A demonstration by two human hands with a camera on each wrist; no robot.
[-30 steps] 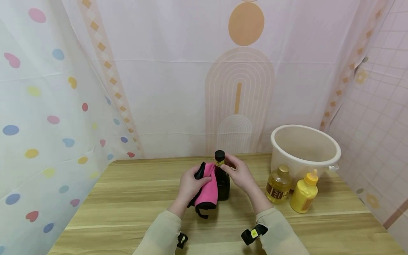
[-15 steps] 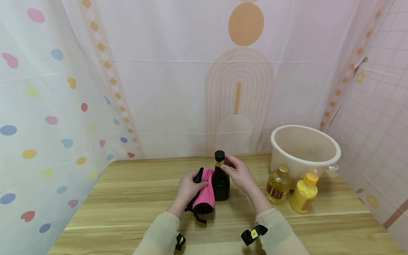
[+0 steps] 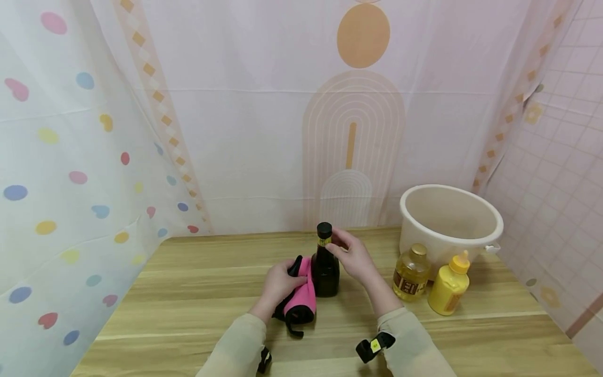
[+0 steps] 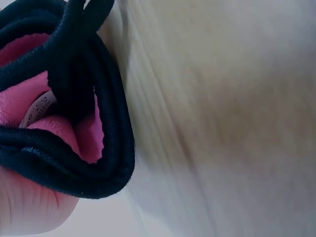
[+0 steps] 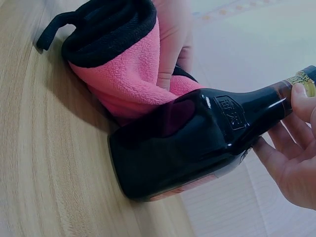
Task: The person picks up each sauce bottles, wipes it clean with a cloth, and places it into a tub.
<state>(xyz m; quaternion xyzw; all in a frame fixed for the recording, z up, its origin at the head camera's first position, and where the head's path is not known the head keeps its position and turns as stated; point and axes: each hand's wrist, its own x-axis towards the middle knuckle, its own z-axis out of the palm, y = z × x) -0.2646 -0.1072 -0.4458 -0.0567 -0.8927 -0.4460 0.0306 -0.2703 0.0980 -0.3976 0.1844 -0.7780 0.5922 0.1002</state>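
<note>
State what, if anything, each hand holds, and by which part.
Left hand: pink, black-edged, fleecy cloth, by its upper side. Right hand: dark, square-bodied glass bottle, by its neck.

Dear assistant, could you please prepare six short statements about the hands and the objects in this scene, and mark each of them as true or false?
1. The left hand holds a pink cloth. True.
2. The pink cloth is trimmed in white. False: the trim is black.
3. The right hand holds a dark bottle by its neck. True.
4. The dark bottle is open at the top. False: a black cap covers it.
5. A yellow bottle and a gold-capped bottle stand in front of the white bucket. True.
6. The white bucket is on the person's left of the dark bottle. False: it is on the right.
</note>
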